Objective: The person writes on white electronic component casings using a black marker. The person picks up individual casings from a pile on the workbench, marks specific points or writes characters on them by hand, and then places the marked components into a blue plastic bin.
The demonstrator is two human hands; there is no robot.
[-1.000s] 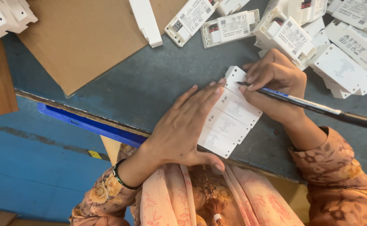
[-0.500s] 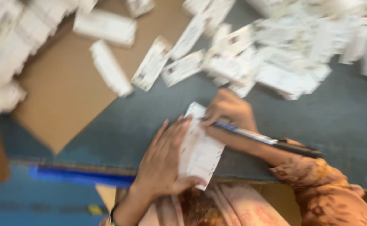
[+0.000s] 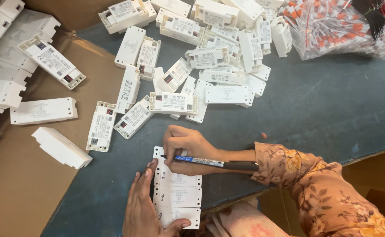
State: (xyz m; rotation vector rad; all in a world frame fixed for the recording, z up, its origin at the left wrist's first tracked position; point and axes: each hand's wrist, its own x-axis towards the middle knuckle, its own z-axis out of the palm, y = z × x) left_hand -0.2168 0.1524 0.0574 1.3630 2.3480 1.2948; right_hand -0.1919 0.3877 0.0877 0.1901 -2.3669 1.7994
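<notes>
Right hand gripping pen, left hand flat, steadying white boxes

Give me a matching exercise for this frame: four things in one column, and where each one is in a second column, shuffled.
Things:
1. pen
2. row of white cases
3. bag of wires
4. cardboard sheet

Places:
A. top right of the table
B. under the left hand, at the near table edge
C. in the right hand
D. left side, with white cases lying on it

Pairs: 1-C, 2-B, 3-A, 4-D
</notes>
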